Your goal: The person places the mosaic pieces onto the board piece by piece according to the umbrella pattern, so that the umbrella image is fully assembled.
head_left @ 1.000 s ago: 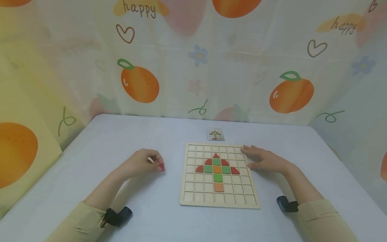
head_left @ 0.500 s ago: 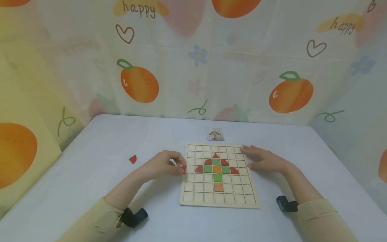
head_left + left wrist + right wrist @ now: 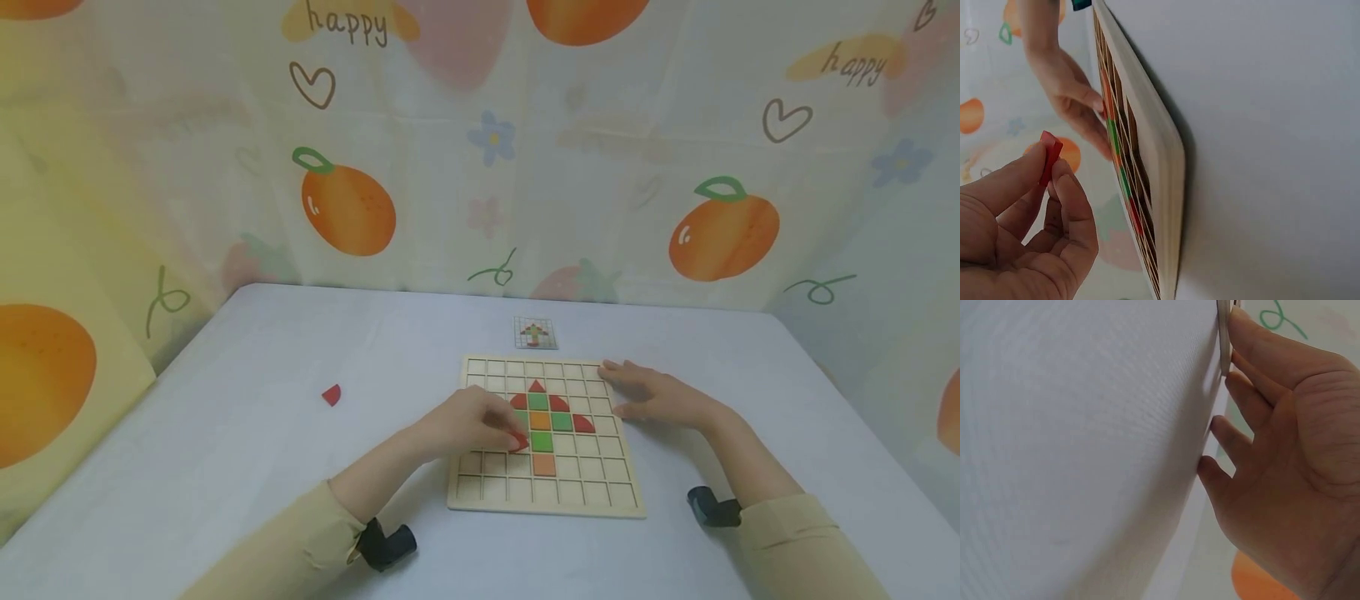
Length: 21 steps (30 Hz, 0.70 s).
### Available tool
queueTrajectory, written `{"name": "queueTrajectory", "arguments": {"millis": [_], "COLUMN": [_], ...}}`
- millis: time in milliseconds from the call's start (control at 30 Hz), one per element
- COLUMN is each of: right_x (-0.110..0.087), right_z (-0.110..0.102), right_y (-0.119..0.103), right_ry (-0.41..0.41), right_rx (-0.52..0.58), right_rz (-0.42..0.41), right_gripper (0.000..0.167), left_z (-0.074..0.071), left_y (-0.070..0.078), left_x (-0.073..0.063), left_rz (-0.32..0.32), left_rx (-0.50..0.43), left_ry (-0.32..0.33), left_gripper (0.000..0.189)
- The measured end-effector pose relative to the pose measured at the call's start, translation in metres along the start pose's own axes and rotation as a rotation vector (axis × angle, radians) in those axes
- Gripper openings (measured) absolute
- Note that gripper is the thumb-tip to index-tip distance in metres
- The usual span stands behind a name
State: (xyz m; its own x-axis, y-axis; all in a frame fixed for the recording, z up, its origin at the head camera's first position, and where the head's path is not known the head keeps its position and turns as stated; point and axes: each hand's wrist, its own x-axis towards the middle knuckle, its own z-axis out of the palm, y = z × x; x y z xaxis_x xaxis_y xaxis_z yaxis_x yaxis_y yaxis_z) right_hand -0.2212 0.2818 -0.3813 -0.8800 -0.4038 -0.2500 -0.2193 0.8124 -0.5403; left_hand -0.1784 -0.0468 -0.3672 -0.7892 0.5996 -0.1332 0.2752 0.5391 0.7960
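Observation:
My left hand (image 3: pixel 467 421) is over the left part of the wooden grid board (image 3: pixel 592 493), pinching a red quarter-circle tile (image 3: pixel 519 442) between thumb and fingertips. In the left wrist view that red tile is held up, apart from the board. Red, green and orange tiles lie in the board's cells, among them an orange square (image 3: pixel 539 421) and a salmon square (image 3: pixel 544 465). The left hand hides some of them. At the board's upper right edge, my right hand (image 3: pixel 663 398) rests with extended fingers touching the rim.
Behind the board lies a small pattern card (image 3: pixel 536 333) with a coloured figure. Another red quarter-circle tile (image 3: pixel 332 395) lies loose on the white tabletop, left of the board. A printed cloth (image 3: pixel 420 167) hangs behind the table.
My left hand has moved right with the red tile, from the tabletop to above the board, uncovering the loose red tile. The right hand has stayed put.

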Motion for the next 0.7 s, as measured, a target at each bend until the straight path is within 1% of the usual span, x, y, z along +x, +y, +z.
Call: {"name": "queueTrajectory", "arguments": {"millis": [67,200,300,433,600,700], "right_x": [0.000,0.001,0.001,0.000,-0.001,-0.002], "right_z": [0.000,0.000,0.000,0.000,-0.001,-0.001], "right_y": [0.001,0.002,0.002,0.002,0.000,-0.001], "right_ry": [0.002,0.003,0.004,0.006,0.004,0.001], "right_rx": [-0.001,-0.002,-0.001,0.001,0.018,0.028], "right_rz": [-0.006,-0.019,-0.021,-0.017,-0.010,-0.007], "right_gripper": [0.072,0.072,0.072,0.072,0.072,0.072], "left_z": [0.006,0.016,0.023,0.030,0.033,0.034], "left_y": [0.004,0.011,0.015,0.019,0.021,0.023], "left_x": [0.005,0.012,0.015,0.015,0.014,0.014], "left_rz": [0.007,-0.015,-0.026,-0.001,0.062,0.067], "left_rx": [-0.007,-0.030,-0.008,0.021,0.037,0.081], "left_ry": [0.003,0.018,0.008,-0.031,-0.070,-0.092], "left_gripper": [0.012,0.011,0.008,0.008,0.008,0.007]}}
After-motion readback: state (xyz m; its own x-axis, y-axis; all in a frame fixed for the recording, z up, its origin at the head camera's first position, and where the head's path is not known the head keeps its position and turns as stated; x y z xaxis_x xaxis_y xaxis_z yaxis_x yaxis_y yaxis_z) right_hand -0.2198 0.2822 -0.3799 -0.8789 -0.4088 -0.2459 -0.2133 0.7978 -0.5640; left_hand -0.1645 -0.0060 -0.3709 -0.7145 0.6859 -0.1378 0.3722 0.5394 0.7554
